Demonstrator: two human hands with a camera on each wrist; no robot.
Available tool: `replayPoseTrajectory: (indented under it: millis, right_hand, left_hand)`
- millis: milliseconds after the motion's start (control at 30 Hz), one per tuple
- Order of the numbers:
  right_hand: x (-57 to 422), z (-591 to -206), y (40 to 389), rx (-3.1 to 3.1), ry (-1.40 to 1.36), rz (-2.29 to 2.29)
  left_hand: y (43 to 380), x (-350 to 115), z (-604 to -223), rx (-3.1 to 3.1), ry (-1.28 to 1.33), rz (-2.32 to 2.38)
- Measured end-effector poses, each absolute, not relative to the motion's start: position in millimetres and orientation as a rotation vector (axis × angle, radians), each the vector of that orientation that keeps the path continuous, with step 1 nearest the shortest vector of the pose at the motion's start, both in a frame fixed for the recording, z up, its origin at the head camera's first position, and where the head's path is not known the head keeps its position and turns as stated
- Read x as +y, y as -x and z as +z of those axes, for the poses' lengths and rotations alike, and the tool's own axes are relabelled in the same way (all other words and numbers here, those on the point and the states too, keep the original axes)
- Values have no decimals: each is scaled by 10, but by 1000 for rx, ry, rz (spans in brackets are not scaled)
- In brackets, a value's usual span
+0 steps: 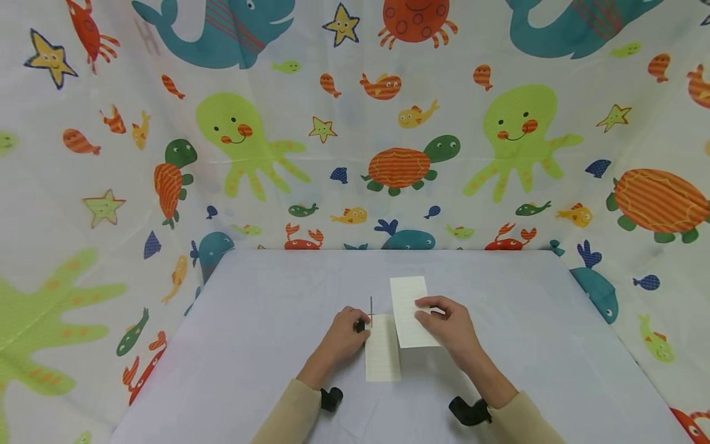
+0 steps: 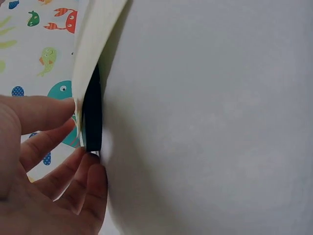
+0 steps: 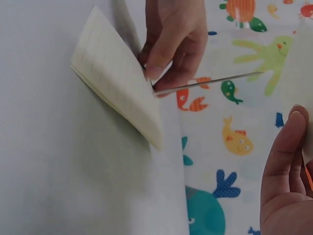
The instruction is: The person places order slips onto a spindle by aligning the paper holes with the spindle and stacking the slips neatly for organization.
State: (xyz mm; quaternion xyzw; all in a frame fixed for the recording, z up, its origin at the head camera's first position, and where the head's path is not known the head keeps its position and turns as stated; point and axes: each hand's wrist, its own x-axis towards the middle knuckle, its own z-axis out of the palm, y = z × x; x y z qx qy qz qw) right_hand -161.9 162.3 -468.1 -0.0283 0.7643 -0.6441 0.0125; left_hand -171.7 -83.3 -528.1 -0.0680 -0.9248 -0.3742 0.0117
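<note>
My left hand (image 1: 345,334) pinches a black clip (image 2: 93,117), apparently a binder clip, at the upper left edge of a small stack of cream lined paper (image 1: 383,357). A thin metal arm (image 3: 210,83) sticks out from that edge, past the fingers. In the left wrist view, thumb and fingers also touch the paper's edge. Beside the stack, my right hand (image 1: 456,333) holds another cream lined paper (image 1: 407,308) by its right side, between thumb and fingers. This paper is raised and tilted; in the right wrist view only a part shows at the right border.
A white-covered table (image 1: 277,290) lies under both hands. Behind it and at its sides hangs a curtain (image 1: 344,166) printed with sea animals. Black wrist cameras (image 1: 469,411) are strapped at both sleeves.
</note>
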Motion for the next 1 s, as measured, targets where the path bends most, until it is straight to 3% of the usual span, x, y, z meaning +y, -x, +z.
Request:
replayPoseTrajectory:
  millis: [533,1000]
  right_hand:
    - [1414,-4624,1630,2314,143,-2113]
    - [1168,-4662,1671,2254,198,-2178]
  left_hand:
    - [1800,-929,-4954,-2601,85,-1371]
    - [1912,-881,-4638,-2390,125,-1628]
